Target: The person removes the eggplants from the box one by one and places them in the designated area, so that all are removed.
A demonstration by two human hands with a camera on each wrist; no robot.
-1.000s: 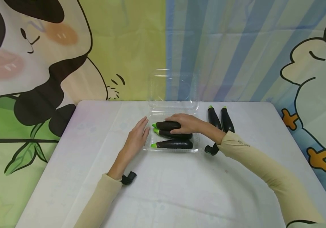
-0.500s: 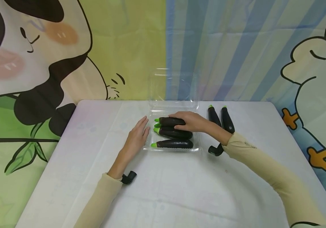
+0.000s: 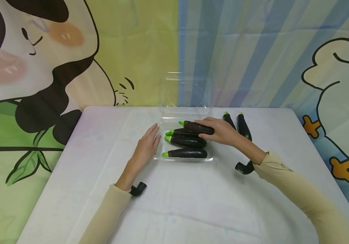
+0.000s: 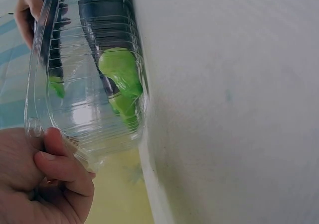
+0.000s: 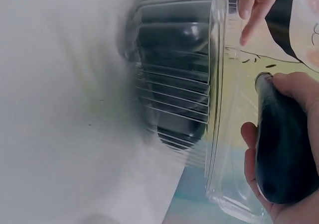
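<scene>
My right hand (image 3: 221,130) grips an eggplant (image 3: 197,127) over the far side of the clear tray (image 3: 159,149) on the desk (image 3: 192,203). Its long axis runs left to right, green tip pointing left and a little away. My left hand (image 3: 146,147) rests with relaxed fingers against the tray's left edge, gripping nothing.

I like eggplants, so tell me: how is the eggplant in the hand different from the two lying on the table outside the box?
The held eggplant is gripped by the right hand above the clear box; the two loose eggplants lie untouched on the table. The held one points sideways, its green tip leftward; the loose ones point away from the person. All are dark purple with green tips.
</scene>
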